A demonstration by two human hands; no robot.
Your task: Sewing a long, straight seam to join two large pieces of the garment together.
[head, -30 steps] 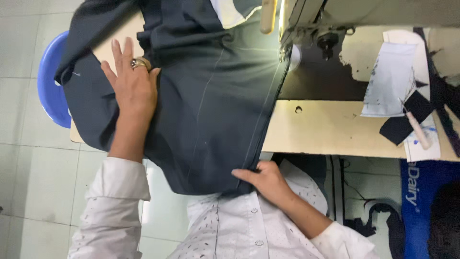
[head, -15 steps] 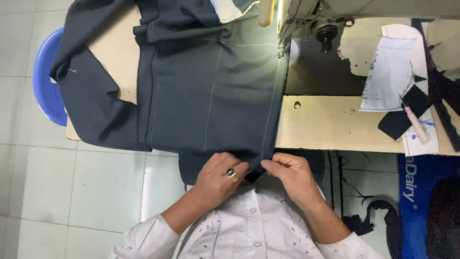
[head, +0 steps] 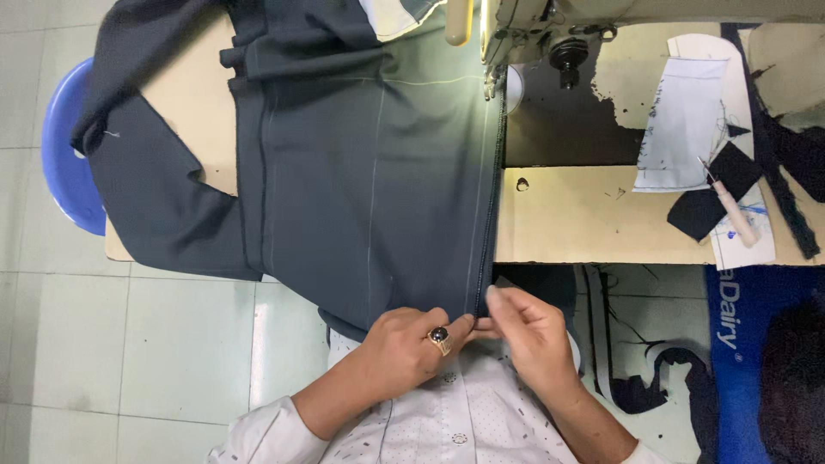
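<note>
Pale tiled floor (head: 172,344) beneath a wooden worktable (head: 593,215).

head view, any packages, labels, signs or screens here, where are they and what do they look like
Blue printed sack or banner: lower right, below the table edge, blue with white lettering, only partly in view.
White paper pattern piece: on the table right of the sewing machine, curved top, scribbled pen marks.
No screens or signs show.
Both hands, left hand and right hand, pinch the dark fabric at its near edge.
</note>
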